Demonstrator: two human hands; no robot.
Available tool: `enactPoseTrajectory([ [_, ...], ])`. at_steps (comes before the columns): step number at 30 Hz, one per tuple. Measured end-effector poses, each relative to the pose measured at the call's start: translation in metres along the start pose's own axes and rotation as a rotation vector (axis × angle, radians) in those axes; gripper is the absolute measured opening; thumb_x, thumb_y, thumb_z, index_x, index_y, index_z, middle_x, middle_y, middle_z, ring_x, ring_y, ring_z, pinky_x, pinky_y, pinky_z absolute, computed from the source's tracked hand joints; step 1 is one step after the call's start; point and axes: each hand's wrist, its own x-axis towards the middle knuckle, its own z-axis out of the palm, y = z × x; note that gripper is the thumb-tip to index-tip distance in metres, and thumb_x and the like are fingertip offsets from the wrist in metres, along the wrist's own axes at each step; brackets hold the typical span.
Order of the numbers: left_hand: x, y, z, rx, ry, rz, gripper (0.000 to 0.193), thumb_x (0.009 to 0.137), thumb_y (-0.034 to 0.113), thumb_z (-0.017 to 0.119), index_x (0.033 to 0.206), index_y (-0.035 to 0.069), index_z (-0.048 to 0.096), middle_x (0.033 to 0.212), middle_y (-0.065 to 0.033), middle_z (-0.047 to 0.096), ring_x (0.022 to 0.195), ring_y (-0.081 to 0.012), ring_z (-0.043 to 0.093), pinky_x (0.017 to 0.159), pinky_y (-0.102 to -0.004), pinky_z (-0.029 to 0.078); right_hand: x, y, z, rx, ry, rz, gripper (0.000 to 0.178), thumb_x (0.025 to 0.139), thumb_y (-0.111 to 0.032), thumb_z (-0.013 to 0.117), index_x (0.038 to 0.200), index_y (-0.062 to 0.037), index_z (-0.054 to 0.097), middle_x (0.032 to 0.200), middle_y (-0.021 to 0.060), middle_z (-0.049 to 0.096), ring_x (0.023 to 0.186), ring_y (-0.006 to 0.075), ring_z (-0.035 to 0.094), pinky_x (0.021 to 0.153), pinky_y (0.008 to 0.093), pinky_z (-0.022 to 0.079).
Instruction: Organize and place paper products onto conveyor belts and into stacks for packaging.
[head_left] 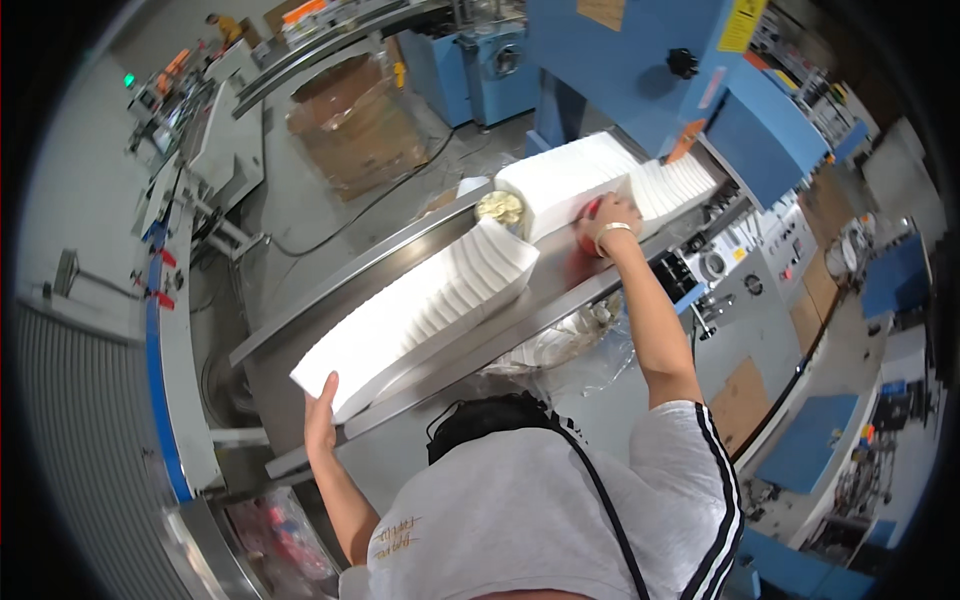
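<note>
The left hand [320, 418] lays its thumb on the near end of the long white stack [410, 315] and the right hand [616, 215] covers a red object [590, 211], fingers too hidden or blurred to tell whether either closes. Lying in a metal trough [425, 243], the stack looks soft and slide-prone, best taken at both ends

Just a light grey tee [520, 510], black-and-white stripes [722, 475] down the right sleeve [668, 445], some orangey lettering [397, 537], black cord [603, 495] over the front, plus a pale bracelet [613, 229].
</note>
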Motion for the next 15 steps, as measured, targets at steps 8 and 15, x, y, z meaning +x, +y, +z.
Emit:
enactPoseTrajectory([
  [8,-0.006,0.011,0.008,0.033,0.008,0.001,0.088,0.080,0.038,0.070,0.142,-0.004,0.022,0.142,-0.0144,0.034,0.132,-0.0243,0.030,0.109,-0.0318,0.020,-0.060,-0.071,-0.025,0.475,-0.168,-0.556,0.050,0.081,-0.051,0.055,0.088,-0.0027,0.065,0.083,0.0228,0.066,0.086,0.0394,0.062,0.079,0.0431,0.048],
  [15,-0.005,0.020,-0.006,-0.021,-0.052,-0.044,0.093,0.080,0.043,0.068,0.143,-0.004,0.017,0.143,-0.0188,0.032,0.134,-0.0272,0.028,0.110,-0.0351,0.020,-0.033,-0.089,0.047,0.494,-0.628,-0.562,0.101,0.076,-0.073,0.048,0.124,0.0158,0.045,0.117,0.0322,0.055,0.119,0.0351,0.050,0.100,0.0349,0.036],
])
